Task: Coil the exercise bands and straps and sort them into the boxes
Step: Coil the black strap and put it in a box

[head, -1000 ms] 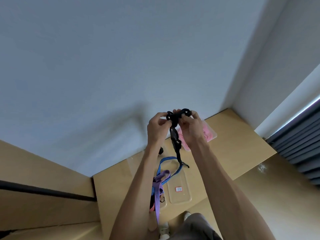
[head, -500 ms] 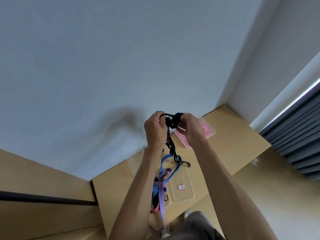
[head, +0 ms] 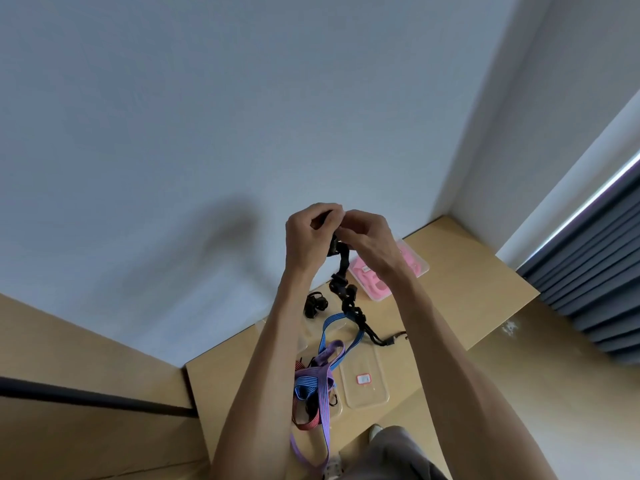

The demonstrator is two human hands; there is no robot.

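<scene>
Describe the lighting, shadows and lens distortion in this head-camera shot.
Head view: soft, even daylight with no glare; a bright strip runs beside the curtain; the raised left hand and right hand, gripping the black strap, cast a diffuse shadow on the wall; the wide-angle lens stretches the forearms and tilts the table.

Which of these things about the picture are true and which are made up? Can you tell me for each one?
1. Both hands hold the black strap up in the air. True.
2. The pink things are in the clear box at the far end of the table. True.
3. The left hand is resting flat on the table. False: it is raised and grips the top of the black strap, close against the right hand.
4. The purple strap is coiled neatly inside a box. False: it lies loose in a tangle with the blue strap.
</scene>
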